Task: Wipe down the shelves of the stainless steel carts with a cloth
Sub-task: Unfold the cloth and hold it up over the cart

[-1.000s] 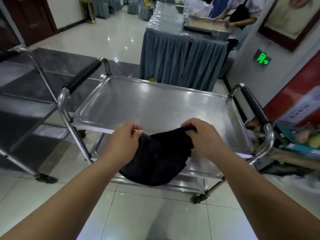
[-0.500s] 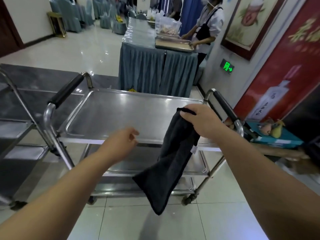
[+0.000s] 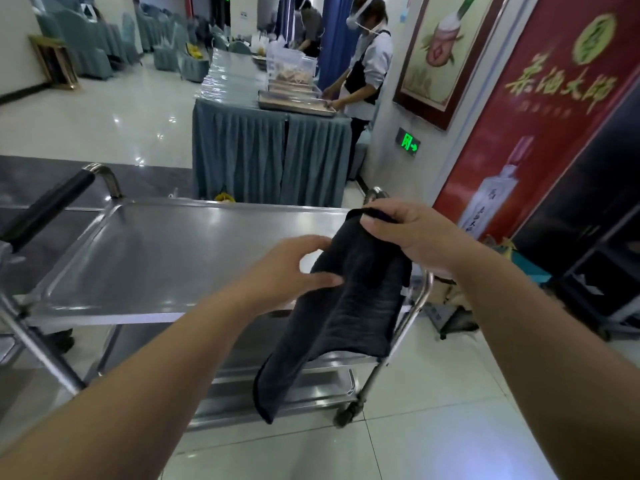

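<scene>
Right hand (image 3: 412,233) is pinched onto the top edge of a dark cloth (image 3: 349,306), holding it up over the near right corner of the cart (image 3: 156,258); left hand (image 3: 294,271) is loose, fingers spread, thumb and fingertips touching the cloth's left edge a little below the top, not yet closed on it.

Step in hand, by judgement: readying the cloth, not wiping; the cloth hangs free in the air in front of the shelves and rests on none of them. The next move calls for the left hand to close on the edge it touches, then for the cloth to be folded or bunched into a pad and laid flat on the top shelf (image 3: 194,244); hanging at full length it would drag and catch the rim.

Condition of the cloth: dark grey to black, limp, with a fine ribbed texture; it drapes in long folds, its lower corner reaching down past the bottom shelf (image 3: 311,389) in the view; whether damp or dry cannot be told.

Condition of the cart: steel, three shelves visible, top shelf bare and reflective with a raised rim; black-sleeved handle (image 3: 52,206) at the left end; a wheel (image 3: 346,415) shows at the near right leg.
</scene>
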